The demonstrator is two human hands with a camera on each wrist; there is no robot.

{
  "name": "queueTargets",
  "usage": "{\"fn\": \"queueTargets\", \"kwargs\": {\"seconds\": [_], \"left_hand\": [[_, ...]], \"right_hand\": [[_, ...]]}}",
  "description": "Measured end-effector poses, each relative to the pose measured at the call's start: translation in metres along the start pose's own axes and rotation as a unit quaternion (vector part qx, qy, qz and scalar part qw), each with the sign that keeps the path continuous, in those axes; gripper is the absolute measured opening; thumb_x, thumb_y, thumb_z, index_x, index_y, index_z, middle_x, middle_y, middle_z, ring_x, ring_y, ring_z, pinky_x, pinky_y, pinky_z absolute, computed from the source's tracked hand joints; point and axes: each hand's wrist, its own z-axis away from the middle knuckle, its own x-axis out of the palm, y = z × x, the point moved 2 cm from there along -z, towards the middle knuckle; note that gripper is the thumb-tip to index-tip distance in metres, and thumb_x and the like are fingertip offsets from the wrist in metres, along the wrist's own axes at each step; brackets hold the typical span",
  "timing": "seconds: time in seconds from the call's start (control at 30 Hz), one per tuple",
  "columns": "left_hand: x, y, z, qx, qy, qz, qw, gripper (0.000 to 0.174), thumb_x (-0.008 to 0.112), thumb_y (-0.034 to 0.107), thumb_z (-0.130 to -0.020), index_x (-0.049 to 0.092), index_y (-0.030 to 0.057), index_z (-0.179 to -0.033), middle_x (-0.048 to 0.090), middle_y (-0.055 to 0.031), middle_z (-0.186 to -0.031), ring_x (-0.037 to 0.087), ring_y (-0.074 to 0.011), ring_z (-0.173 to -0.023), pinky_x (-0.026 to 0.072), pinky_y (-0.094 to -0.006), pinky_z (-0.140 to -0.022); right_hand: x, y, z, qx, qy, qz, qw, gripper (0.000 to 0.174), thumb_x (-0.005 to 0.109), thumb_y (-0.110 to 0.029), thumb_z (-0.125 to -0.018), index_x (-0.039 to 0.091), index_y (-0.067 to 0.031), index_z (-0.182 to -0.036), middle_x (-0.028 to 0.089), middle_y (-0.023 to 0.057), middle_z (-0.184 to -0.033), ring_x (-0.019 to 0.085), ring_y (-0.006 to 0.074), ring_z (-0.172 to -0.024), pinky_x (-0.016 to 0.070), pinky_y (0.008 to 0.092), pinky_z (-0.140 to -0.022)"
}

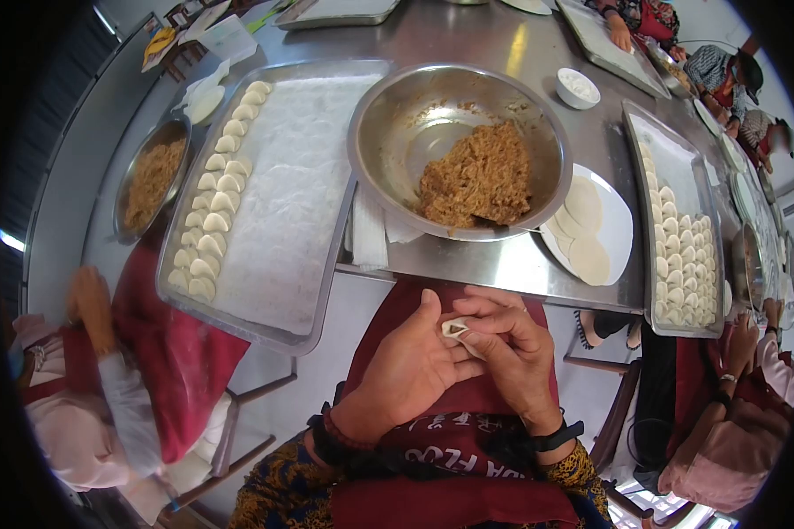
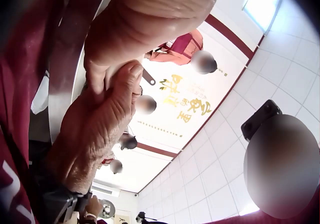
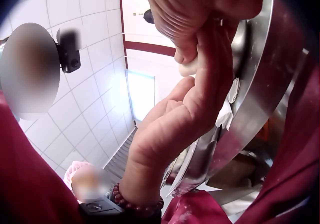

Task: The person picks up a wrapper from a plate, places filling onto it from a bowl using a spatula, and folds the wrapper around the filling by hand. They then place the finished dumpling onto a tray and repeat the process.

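- The dumpling (image 1: 455, 328), pale, soft-looking dough with a small opening in its folded edge, is between the two hands, in front of the apron.
- The right hand (image 1: 516, 353) pinches it between thumb and fingers; the left hand (image 1: 406, 366) lies palm up against it, fingers relaxed and uncurled.
- Beyond them, the wide steel bowl (image 1: 375, 163) holds coarse, moist brown filling (image 1: 481, 176), heaped toward one side, with smears up the smooth wall.
- Just right of the bowl, a white plate (image 1: 624, 225) carries thin, round, overlapping wrappers (image 1: 588, 260).
- Above the plate, a small white bowl (image 1: 578, 103) contains something white.
- The left metal tray (image 1: 282, 203), dusted white, bears crescent dumplings (image 1: 212, 212) lined along its left side; the right tray (image 1: 670, 154) has closely packed rows (image 1: 684, 273).
- Everything stands on a shiny steel table (image 1: 512, 269).
- Around it are other people in dark red; overhead is a white tiled ceiling (image 2: 240, 109).
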Motion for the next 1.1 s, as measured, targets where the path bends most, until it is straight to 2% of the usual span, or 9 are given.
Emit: {"fn": "queueTargets", "kwargs": {"seconds": [0.1,0.3,0.43,0.5,0.73,0.83,0.93,1.0,1.1], "left_hand": [[0.0016,-0.0044,-0.001,0.01,0.052,0.007,0.999,0.054,0.026,0.043,-0.106,0.04,-0.0022,-0.132,0.052,-0.0172,-0.129,0.052,-0.0271,-0.122,0.0386,-0.0484,-0.108],[-0.0008,-0.005,-0.002,0.027,0.051,-0.008,0.998,0.048,0.034,0.041,-0.105,0.046,-0.0014,-0.124,0.054,-0.0135,-0.123,0.054,-0.0221,-0.117,0.0412,-0.0441,-0.106],[-0.0009,-0.0057,-0.0021,0.027,0.069,-0.039,0.997,0.051,0.03,0.041,-0.106,0.043,-0.0017,-0.131,0.052,-0.0159,-0.127,0.052,-0.0251,-0.122,0.0397,-0.0461,-0.108],[0.0011,-0.0056,-0.0018,0.031,0.067,-0.048,0.996,0.051,0.033,0.041,-0.106,0.044,-0.0023,-0.13,0.053,-0.0158,-0.128,0.051,-0.0246,-0.123,0.0396,-0.0463,-0.108],[0.0047,-0.0033,-0.0014,0.034,0.058,-0.077,0.995,0.048,0.038,0.038,-0.105,0.047,-0.0025,-0.128,0.055,-0.015,-0.125,0.053,-0.0238,-0.121,0.0401,-0.0474,-0.108],[0.0037,-0.0033,-0.0013,0.034,0.06,-0.093,0.993,0.047,0.042,0.035,-0.104,0.046,-0.0036,-0.129,0.055,-0.0152,-0.124,0.054,-0.0233,-0.12,0.0403,-0.0474,-0.107],[0.0067,-0.0017,-0.0006,0.042,0.056,-0.089,0.994,0.042,0.046,0.029,-0.103,0.048,-0.0053,-0.128,0.056,-0.0156,-0.123,0.056,-0.0232,-0.118,0.0425,-0.0469,-0.105],[0.0085,-0.0009,0.0005,0.037,0.067,-0.141,0.987,0.036,0.046,0.027,-0.104,0.055,-0.0016,-0.123,0.059,-0.0083,-0.114,0.058,-0.017,-0.11,0.0457,-0.0415,-0.101],[0.0046,-0.0024,-0.0008,0.033,0.087,-0.15,0.984,0.032,0.047,0.019,-0.102,0.054,-0.0052,-0.122,0.06,-0.0145,-0.118,0.06,-0.0224,-0.11,0.0469,-0.0462,-0.101]], "right_hand": [[-0.0006,-0.0003,-0.0009,0.01,0.02,0.014,1.0,0.017,0.068,0.004,-0.085,0.064,-0.001,-0.1,0.058,0.0188,-0.123,0.06,0.0229,-0.114,0.0529,0.0321,-0.091],[0.0045,-0.0087,-0.0028,0.085,0.026,-0.022,0.996,0.024,0.069,0.004,-0.083,0.065,-0.0014,-0.106,0.058,0.017,-0.122,0.061,0.0221,-0.111,0.0513,0.032,-0.093],[0.0026,-0.0031,-0.0034,0.053,0.02,-0.004,0.998,0.02,0.07,0.005,-0.082,0.068,-0.0016,-0.101,0.06,0.0157,-0.118,0.06,0.0226,-0.113,0.0505,0.0328,-0.094],[0.0018,-0.0049,-0.0036,0.045,0.032,0.014,0.998,0.014,0.071,0.004,-0.081,0.071,-0.0021,-0.093,0.064,0.0141,-0.113,0.057,0.0234,-0.117,0.0502,0.0331,-0.094],[-0.0017,-0.0036,-0.0033,0.03,0.029,0.038,0.998,0.012,0.072,0.003,-0.08,0.072,-0.004,-0.091,0.069,0.0119,-0.109,0.055,0.0238,-0.12,0.0495,0.0333,-0.095],[-0.0031,-0.0023,-0.0018,0.015,0.012,0.058,0.998,0.015,0.071,0.003,-0.081,0.07,-0.0041,-0.094,0.066,0.0127,-0.113,0.056,0.0219,-0.118,0.0504,0.0315,-0.094],[-0.0007,-0.0035,-0.0012,0.074,0.028,-0.006,0.997,0.024,0.07,0.004,-0.082,0.066,-0.0031,-0.104,0.062,0.0132,-0.119,0.059,0.0199,-0.114,0.0514,0.0297,-0.093],[0.0002,-0.0008,-0.001,0.069,0.024,-0.043,0.996,0.033,0.069,0.005,-0.082,0.06,-0.0015,-0.113,0.059,0.0136,-0.122,0.062,0.0189,-0.11,0.0521,0.0289,-0.092],[-0.0018,0.0002,-0.0002,0.068,0.002,-0.01,0.998,0.039,0.069,0.006,-0.082,0.057,-0.0003,-0.119,0.06,0.0129,-0.123,0.061,0.0192,-0.111,0.0518,0.0301,-0.093]]}}
